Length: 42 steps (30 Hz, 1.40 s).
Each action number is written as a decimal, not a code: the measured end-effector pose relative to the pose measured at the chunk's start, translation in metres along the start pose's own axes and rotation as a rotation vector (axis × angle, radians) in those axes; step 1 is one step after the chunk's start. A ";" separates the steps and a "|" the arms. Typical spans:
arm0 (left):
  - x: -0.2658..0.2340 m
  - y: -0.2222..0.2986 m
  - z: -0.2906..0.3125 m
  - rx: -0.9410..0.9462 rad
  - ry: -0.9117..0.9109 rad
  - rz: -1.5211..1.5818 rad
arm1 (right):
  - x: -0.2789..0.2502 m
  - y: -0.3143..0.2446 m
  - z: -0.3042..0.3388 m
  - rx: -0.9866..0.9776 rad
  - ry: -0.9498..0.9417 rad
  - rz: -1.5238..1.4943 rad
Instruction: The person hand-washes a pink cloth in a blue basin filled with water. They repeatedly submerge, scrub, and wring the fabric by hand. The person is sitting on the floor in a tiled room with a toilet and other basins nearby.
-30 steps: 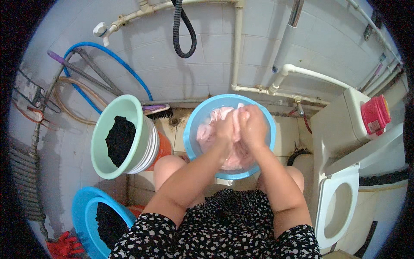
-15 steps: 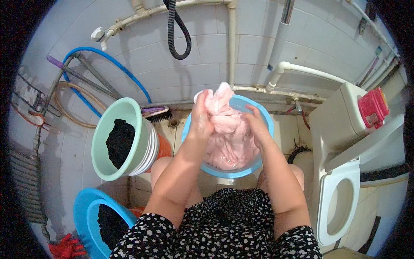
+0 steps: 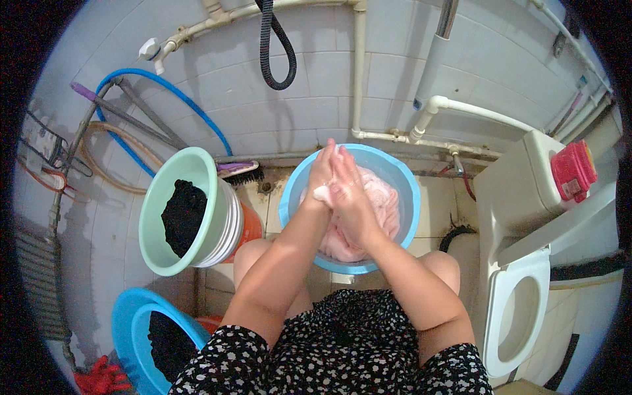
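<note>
My left hand and my right hand are pressed together above a blue basin. Pale bits stick out between the palms and near my left wrist; they look like part of the wet pink cloth, though the fingers hide most of what is gripped. The rest of the cloth lies bunched in the basin, beneath and to the right of my hands. My forearms reach forward over my knees, on either side of the basin's near rim.
On the left stand a pale green bucket with black cloth and a blue tub, also holding black cloth. A brush lies by the wall, red gloves lower left. A toilet stands right.
The raised bunch of pink cloth has come down, most of it now in the basin. My hands, apart before, have closed together, the right one moving left.
</note>
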<state>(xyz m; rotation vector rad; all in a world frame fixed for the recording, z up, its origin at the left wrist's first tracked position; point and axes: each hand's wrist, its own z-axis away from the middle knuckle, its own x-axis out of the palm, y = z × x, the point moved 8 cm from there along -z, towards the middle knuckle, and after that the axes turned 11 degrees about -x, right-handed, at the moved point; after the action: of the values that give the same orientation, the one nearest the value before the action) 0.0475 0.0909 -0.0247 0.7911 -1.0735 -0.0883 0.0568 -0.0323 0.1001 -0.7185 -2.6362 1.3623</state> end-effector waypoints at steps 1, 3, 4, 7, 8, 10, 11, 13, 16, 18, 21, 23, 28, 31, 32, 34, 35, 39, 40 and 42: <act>-0.010 0.000 -0.003 0.133 0.008 -0.232 | 0.008 -0.005 0.000 -0.068 -0.033 0.149; 0.053 -0.016 0.030 0.035 0.209 -0.118 | -0.006 0.010 0.002 -0.026 -0.011 0.333; 0.072 -0.017 0.049 -0.013 0.256 -0.068 | -0.021 0.027 -0.003 0.064 0.029 0.335; 0.109 -0.025 0.064 -0.105 0.176 -0.026 | -0.066 0.055 -0.021 0.203 0.102 0.390; 0.097 -0.033 0.043 -0.071 -0.068 0.020 | -0.071 0.058 -0.020 0.230 0.114 0.405; 0.095 -0.026 0.044 -0.071 0.054 -0.292 | -0.073 0.057 -0.016 0.226 0.095 0.375; 0.094 -0.018 0.045 -0.062 0.111 -0.448 | -0.074 0.052 -0.019 0.215 0.083 0.362; 0.093 -0.008 0.044 -0.056 -0.018 -0.415 | -0.070 0.045 -0.019 0.337 0.141 0.000; 0.102 0.021 0.048 -0.015 -0.081 -0.160 | -0.067 0.039 -0.020 0.390 0.196 -0.512; 0.101 0.045 0.056 0.072 -0.121 0.048 | -0.052 0.046 -0.009 0.386 -0.077 -0.305; 0.091 0.068 0.060 0.240 -0.095 0.233 | -0.030 0.052 0.008 0.281 -0.318 0.113; 0.084 0.083 0.067 0.356 -0.071 0.294 | -0.020 0.058 0.018 0.326 -0.366 0.269; 0.057 0.076 0.056 0.230 -0.103 0.196 | -0.071 0.103 0.022 0.577 0.136 0.027; 0.063 0.021 0.051 -0.087 -0.041 0.205 | -0.096 0.103 0.020 0.560 0.492 -0.305; 0.065 0.005 0.052 -0.139 -0.046 0.174 | -0.096 0.090 0.019 0.571 0.551 -0.361; 0.047 -0.023 0.042 -0.152 0.035 0.128 | -0.087 0.083 0.019 0.551 0.518 -0.402; 0.039 -0.025 0.036 -0.148 0.040 0.154 | -0.080 0.074 0.018 0.505 0.454 -0.269; 0.053 -0.019 0.036 -0.231 -0.086 0.279 | -0.013 -0.003 0.022 0.045 0.055 0.486; 0.054 -0.021 0.038 -0.310 -0.316 0.321 | -0.006 -0.005 0.020 0.025 0.000 0.505; 0.077 -0.026 0.057 -0.366 -0.647 0.384 | 0.007 -0.005 0.021 -0.002 -0.112 0.545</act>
<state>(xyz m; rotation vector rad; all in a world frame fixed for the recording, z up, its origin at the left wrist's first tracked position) 0.0475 0.0087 0.0306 0.2058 -1.7431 -0.2169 0.0429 -0.0472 0.0902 -1.4826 -2.6298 1.5480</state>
